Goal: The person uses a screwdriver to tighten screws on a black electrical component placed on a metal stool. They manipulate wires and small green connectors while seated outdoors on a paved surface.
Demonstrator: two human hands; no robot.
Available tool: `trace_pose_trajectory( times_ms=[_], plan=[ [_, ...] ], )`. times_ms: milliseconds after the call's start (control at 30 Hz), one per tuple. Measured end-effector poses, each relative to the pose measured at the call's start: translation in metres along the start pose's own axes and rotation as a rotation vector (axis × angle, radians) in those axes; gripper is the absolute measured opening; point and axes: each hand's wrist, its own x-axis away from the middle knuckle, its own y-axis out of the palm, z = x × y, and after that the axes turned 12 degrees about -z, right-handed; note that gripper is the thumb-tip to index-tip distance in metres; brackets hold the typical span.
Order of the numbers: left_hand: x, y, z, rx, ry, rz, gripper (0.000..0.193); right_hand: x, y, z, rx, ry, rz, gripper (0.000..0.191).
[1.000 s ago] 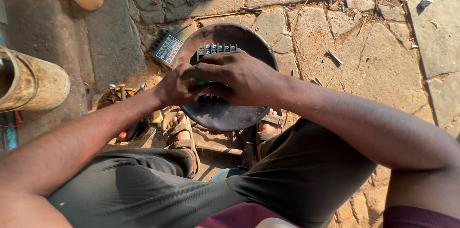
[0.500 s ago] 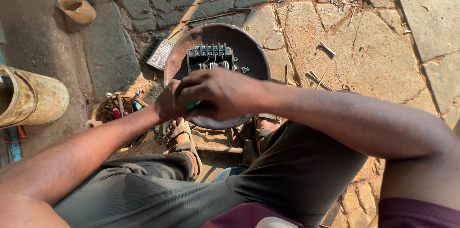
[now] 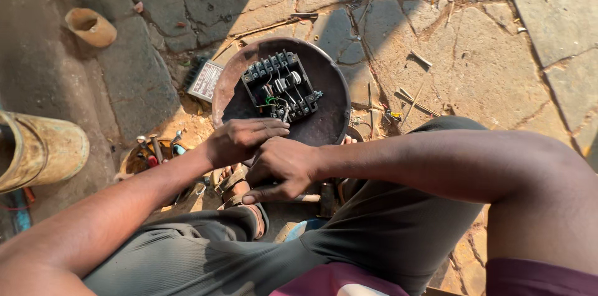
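1. A round, dark metal cover [image 3: 324,93] is lying on the stone floor [image 3: 473,65] just ahead of the person's knees, its hollow face turned up toward the camera.
2. A black rectangular terminal block [image 3: 280,86] is sitting inside it, its long axis running diagonally from upper left to lower right, with thin wires [image 3: 272,102] curling across it.
3. The left hand [image 3: 240,140] is resting on the cover's near rim, its fingers stretching flat toward the block and gripping nothing visible.
4. The right hand [image 3: 280,168] is lying just beside it, its fingers curled; whether they are pinching something I cannot tell.
5. Half a second ago both hands were covering the block's lower part; now they are sitting lower, leaving it exposed.
6. A ribbed grey plate [image 3: 204,80] is lying beside the cover.
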Motion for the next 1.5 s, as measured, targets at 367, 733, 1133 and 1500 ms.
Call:
trace_pose_trajectory(
  times_ms=[367,733,1133,1500],
  plan=[
    [-0.059,-0.036,-0.091,-0.150,-0.684,0.028,0.041,0.035,0.007,-0.063,0.522,0.757,0.572,0.034],
    [-0.061,-0.040,-0.106,-0.310,-0.805,-0.279,0.021,0.059,-0.019,-0.034,0.240,1.215,0.165,0.026],
    [-0.053,-0.075,-0.057,-0.209,-0.851,-0.509,0.097,0.045,-0.071,-0.016,0.031,1.211,-0.082,0.026],
    [-0.050,-0.034,-0.057,-0.308,-0.677,-0.690,0.161,0.036,-0.068,-0.004,0.108,1.342,-0.140,0.022]
  ],
)
